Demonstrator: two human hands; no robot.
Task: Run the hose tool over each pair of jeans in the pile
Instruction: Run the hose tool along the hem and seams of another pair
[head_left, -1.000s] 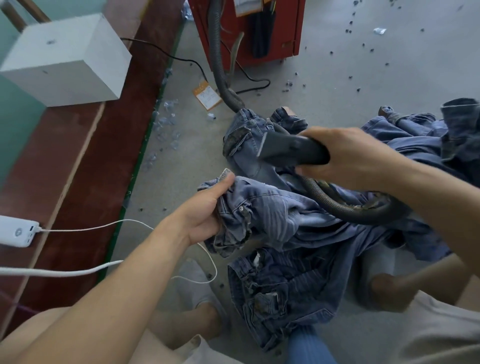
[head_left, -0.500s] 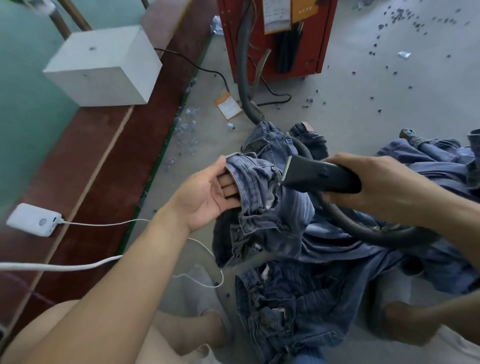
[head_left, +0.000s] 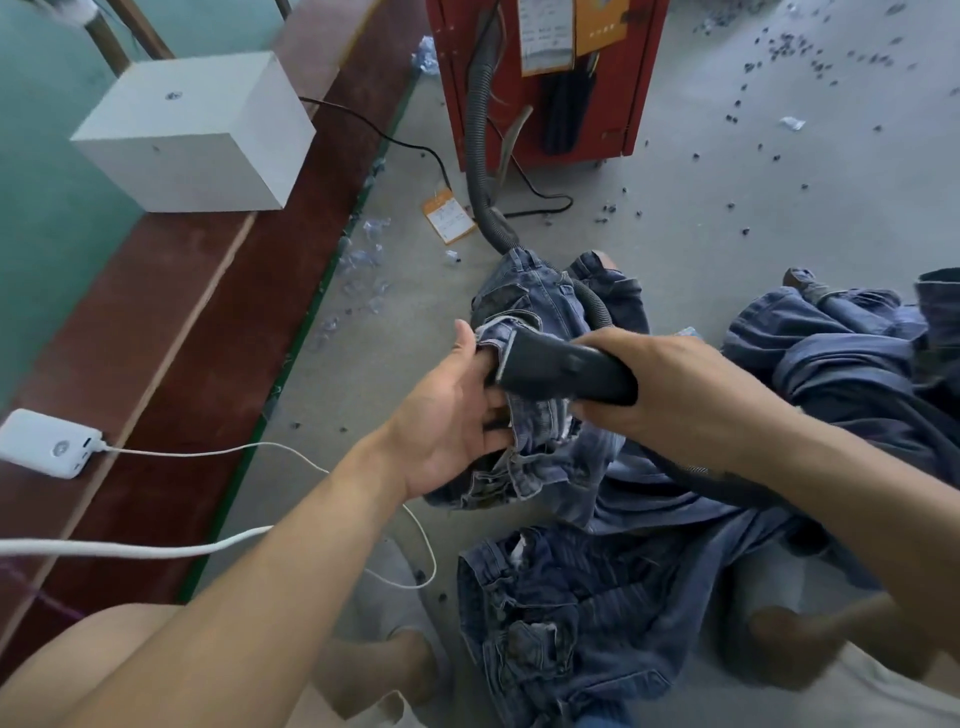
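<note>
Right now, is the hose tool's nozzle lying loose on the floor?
No. The right hand grips the hose tool and holds its nozzle against the jeans that the left hand holds up.

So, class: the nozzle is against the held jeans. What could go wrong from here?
1. The left hand has fingers tucked in the jeans fold right beside the nozzle, so it may catch them.
2. The hose trails over the pile and could snag as the right hand moves.

Box (head_left: 192, 132) and charger (head_left: 49, 442) on ledge (head_left: 171, 332) left of jeans (head_left: 597, 613).
</note>
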